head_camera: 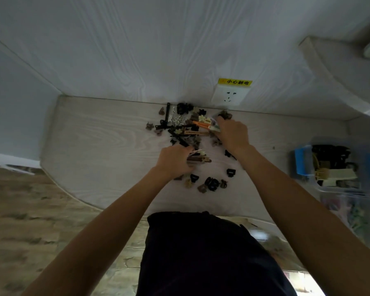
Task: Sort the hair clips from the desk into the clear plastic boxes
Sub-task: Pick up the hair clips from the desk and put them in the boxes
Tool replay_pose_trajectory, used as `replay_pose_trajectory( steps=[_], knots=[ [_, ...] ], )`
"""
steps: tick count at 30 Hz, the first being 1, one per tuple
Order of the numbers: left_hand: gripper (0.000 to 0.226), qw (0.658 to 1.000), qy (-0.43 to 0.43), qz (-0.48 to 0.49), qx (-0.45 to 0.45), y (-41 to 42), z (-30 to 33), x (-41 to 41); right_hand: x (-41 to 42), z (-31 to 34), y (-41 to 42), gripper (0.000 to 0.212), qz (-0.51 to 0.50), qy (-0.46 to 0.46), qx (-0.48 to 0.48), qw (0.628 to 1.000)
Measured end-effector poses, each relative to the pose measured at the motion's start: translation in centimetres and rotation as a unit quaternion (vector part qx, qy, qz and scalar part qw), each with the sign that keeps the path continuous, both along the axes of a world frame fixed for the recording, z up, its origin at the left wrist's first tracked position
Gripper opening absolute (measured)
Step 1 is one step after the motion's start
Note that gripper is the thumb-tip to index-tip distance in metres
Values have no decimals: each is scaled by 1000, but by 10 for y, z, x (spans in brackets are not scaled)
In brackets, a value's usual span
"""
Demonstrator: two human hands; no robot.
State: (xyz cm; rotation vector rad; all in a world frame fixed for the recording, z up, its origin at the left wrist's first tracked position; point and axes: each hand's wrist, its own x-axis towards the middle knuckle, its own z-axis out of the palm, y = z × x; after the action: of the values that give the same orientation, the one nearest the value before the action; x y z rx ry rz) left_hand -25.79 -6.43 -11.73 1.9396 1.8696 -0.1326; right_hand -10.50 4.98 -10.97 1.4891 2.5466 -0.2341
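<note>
A heap of hair clips (186,124), black, brown, cream and orange, lies on the pale wood desk (98,146) near the back wall. My left hand (175,160) grips a bundle of long brown clips (198,158) at the heap's near side. My right hand (233,133) reaches into the heap's right side, its fingers curled around pale packaged clips (214,126). Several small black and brown claw clips (210,183) lie loose nearer to me. A clear plastic box with blue latches (301,160) stands at the right, holding black and cream clips.
A second clear box (346,207) with colourful clips sits in front of the first at the desk's right edge. A white wall socket (230,96) with a yellow warning label is behind the heap. The desk's curved front edge (73,195) borders a stone-patterned floor.
</note>
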Motion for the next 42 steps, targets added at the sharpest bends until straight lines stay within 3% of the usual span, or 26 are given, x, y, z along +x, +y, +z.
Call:
replay_pose_trajectory(
  steps=[5, 12, 21, 30, 36, 40, 42],
  knots=[
    [30, 999, 5, -38, -22, 15, 7, 12, 9, -10, 0, 27, 29, -39, -3, 999],
    [40, 999, -25, -2, -31, 2, -1, -11, 42, -3, -22, 39, -14, 7, -46, 999],
    [41, 999, 13, -12, -39, -6, -1, -12, 13, 2, -24, 24, -93, 92, -14, 991],
    [37, 1000, -9, 21, -2, -13, -13, -28, -18, -12, -2, 19, -63, -35, -41, 997],
    [32, 999, -11, 35, -1, -14, -11, -23, -13, 10, -11, 31, -54, 12, -13, 998],
    [31, 1000, 5, 19, 9, -15, -13, -20, 0, 23, -25, 32, -124, 52, 29, 990],
    [32, 1000, -8, 15, 12, -16, -15, -19, 9, 24, -35, 32, -181, 116, 9, 977]
  ],
)
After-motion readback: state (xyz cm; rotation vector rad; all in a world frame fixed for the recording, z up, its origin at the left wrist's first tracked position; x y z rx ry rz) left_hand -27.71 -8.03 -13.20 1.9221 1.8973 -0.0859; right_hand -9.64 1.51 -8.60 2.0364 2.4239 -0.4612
